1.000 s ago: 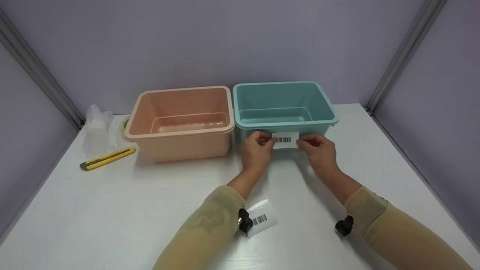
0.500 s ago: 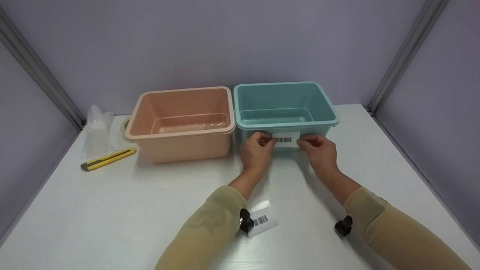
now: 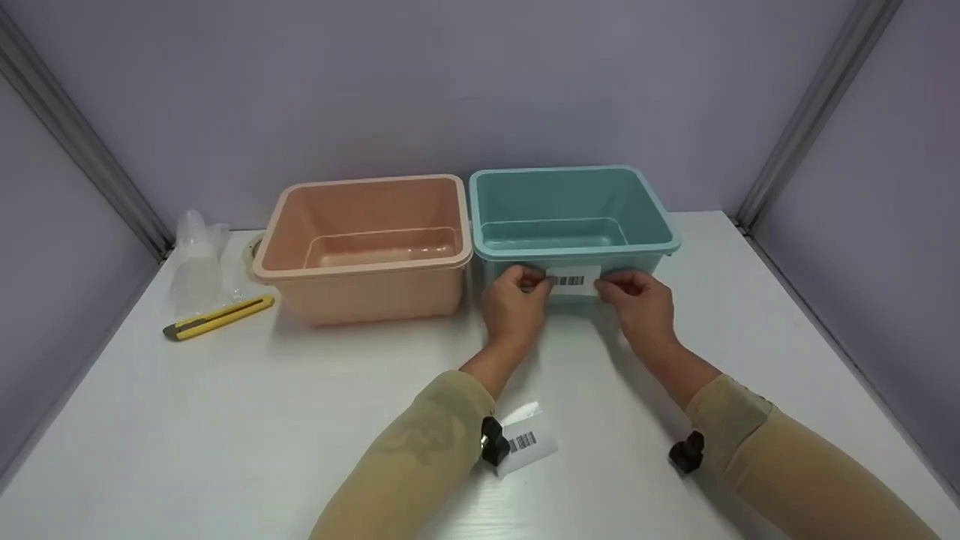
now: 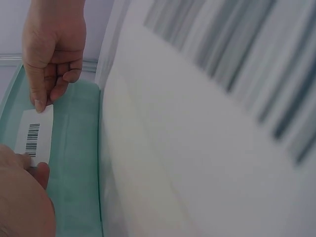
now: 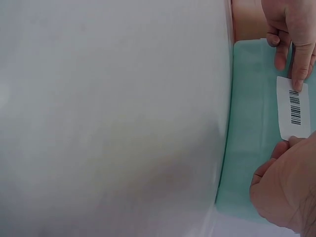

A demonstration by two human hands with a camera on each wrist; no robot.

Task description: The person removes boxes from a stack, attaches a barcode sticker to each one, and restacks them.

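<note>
Two hands (image 3: 574, 306) pinch the barcode label (image 3: 574, 280) between them.

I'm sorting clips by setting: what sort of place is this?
Probably a staged recording booth: plain lilac wall panels enclose a white tabletop, where both hands press a white barcode label onto a teal plastic bin.
</note>
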